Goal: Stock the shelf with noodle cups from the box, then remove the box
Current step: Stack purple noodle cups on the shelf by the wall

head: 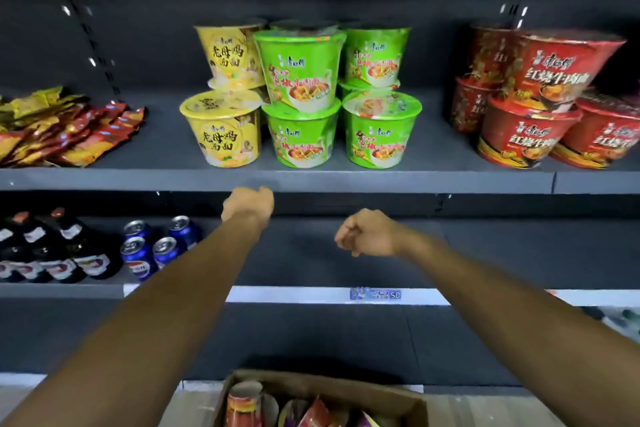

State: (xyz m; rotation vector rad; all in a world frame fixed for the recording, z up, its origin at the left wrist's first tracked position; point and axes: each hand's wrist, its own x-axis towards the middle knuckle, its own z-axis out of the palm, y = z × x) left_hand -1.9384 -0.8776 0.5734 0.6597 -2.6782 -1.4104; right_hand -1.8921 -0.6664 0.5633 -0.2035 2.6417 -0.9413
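Note:
Noodle cups stand stacked two high on the upper shelf (311,180): yellow cups (223,128) on the left, green cups (301,80) in the middle, red cups (530,128) on the right. My left hand (247,203) hangs just below the shelf's front edge, fingers curled downward, holding nothing. My right hand (367,232) hovers lower and to the right, fingers loosely curled and empty. The cardboard box (346,388) sits open at the bottom of the view with several packaged items inside, one of them a red cup (244,404).
Snack packets (65,128) lie in a pile at the left of the upper shelf. The shelf below carries dark bottles (52,246) and blue cans (156,243) at its left, and a price tag (375,295) on its front rail.

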